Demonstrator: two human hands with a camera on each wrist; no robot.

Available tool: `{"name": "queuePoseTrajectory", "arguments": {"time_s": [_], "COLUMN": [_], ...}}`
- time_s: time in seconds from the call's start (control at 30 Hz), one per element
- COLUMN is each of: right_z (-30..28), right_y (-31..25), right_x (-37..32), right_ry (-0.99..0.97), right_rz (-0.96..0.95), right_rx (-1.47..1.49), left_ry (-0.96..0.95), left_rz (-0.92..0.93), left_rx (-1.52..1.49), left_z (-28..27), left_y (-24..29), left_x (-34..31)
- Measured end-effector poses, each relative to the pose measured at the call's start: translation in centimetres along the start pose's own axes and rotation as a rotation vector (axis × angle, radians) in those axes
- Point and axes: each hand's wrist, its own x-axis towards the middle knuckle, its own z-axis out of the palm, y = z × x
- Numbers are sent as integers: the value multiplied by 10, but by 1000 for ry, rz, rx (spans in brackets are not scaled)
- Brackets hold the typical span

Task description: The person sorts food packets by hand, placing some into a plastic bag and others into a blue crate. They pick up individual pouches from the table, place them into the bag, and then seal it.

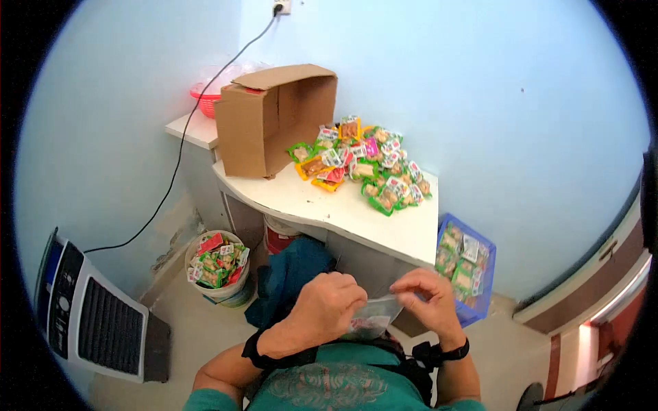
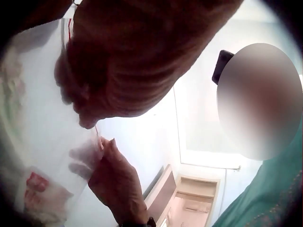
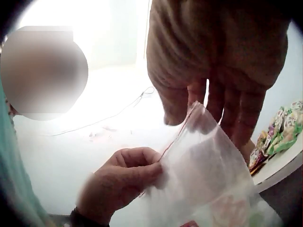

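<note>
A clear plastic bag [image 1: 373, 318] with a red line along its top edge hangs between both hands, in front of the person's body. The left hand [image 1: 322, 308] pinches that edge between thumb and curled fingers, plainest in the right wrist view, where this hand [image 3: 123, 179] is at lower left. At the bag's corner, the right hand [image 1: 430, 301] holds the film between its thumb and extended fingers; the left wrist view shows this hand [image 2: 118, 184] with fingertips behind the film. Small packets with red and green print show through the lower bag [image 3: 199, 179].
Snack packets [image 1: 363, 168] lie piled on a white table [image 1: 343, 209] beside a cardboard box [image 1: 243, 133] on its side. A bucket [image 1: 236, 293] of packets stands left, a blue crate [image 1: 488, 274] of packets right. An air cooler [image 1: 110, 318] is far left, with a cable [image 1: 181, 147] running up.
</note>
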Motion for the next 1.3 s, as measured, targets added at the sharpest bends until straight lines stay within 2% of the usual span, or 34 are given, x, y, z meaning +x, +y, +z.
{"name": "queuePoseTrajectory", "arguments": {"time_s": [0.1,0.37,0.6,0.7,1.0,1.3], "right_z": [8,19,20,23,23,26], "right_y": [-12,-24,-35,-45,-44,-50], "right_x": [2,6,5,6,2,3], "right_ry": [-89,-92,-108,-143,-133,-155], "right_rz": [-83,69,102,19,13,-116], "right_rx": [-99,-146,-219,-312,-372,-452], "left_ry": [44,-15,-29,-60,-41,-10], "left_rz": [19,52,30,35,67,101], "left_rx": [-16,-16,-101,-61,-71,-77], "left_z": [3,5,5,5,10,6], "left_y": [0,-6,-5,-7,-6,-11], "left_x": [0,-6,-11,-12,-12,-14]}}
